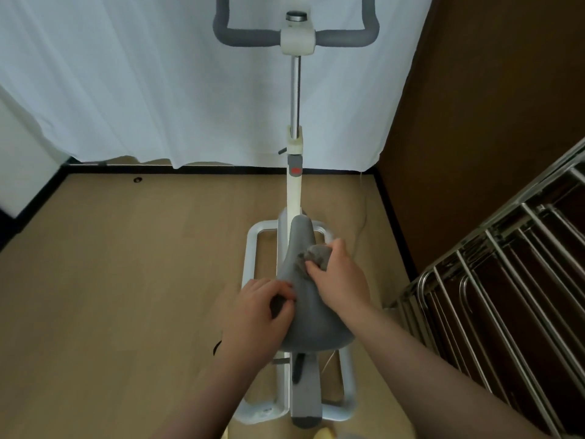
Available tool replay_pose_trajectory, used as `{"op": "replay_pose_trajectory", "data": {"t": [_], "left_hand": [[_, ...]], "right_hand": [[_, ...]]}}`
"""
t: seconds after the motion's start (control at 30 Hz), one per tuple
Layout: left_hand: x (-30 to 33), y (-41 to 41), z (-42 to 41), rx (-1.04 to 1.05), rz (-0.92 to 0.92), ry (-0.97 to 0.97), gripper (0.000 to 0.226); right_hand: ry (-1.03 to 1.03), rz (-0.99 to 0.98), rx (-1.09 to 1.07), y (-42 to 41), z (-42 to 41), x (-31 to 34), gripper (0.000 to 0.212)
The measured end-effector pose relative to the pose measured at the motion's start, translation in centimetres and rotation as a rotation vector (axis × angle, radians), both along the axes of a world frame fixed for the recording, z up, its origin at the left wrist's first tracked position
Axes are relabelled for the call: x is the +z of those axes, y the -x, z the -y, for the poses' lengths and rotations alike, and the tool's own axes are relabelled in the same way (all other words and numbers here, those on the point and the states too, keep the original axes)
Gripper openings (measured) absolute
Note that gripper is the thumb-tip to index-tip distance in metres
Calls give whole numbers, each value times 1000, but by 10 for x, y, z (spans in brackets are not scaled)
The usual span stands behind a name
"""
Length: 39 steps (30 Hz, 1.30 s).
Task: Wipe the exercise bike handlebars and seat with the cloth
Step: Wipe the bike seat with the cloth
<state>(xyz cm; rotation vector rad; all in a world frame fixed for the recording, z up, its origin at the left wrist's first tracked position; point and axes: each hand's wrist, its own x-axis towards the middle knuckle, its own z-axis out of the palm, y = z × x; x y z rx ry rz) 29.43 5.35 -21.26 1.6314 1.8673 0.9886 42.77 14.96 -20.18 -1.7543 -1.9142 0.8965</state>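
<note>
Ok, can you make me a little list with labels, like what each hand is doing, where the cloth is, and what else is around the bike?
right hand: grips the bunched grey cloth and presses it on the seat
left hand: grips the left edge of the seat
seat: grey, narrow end pointing toward the handlebars
handlebars: grey, far end of the bike, no hand on them
behind bike: white curtain
right side: metal rack
floor: light wood

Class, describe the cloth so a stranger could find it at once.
Start at the exercise bike standing before the white curtain. On its grey seat, the right hand grips the cloth, a crumpled grey wad, unlike the smooth seat.
</note>
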Motion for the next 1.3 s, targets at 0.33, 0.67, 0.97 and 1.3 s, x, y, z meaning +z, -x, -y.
{"op": "replay_pose_trajectory", "data": {"t": [0.33, 0.67, 0.97, 1.3], "left_hand": [[11, 32, -9, -310, -35, 122, 24], [7, 49, -20, -484, -99, 11, 16], [2, 51, -22, -557, -120, -49, 15], [3, 62, -28, -675, -122, -55, 21]], "right_hand": [[72, 27, -229, 32, -18, 6, 42], [15, -45, -285, -1, 81, 9, 31], [-296, -422, -896, 33, 99, -27, 26], [-113, -697, -1086, 32, 87, -19, 18]]}}
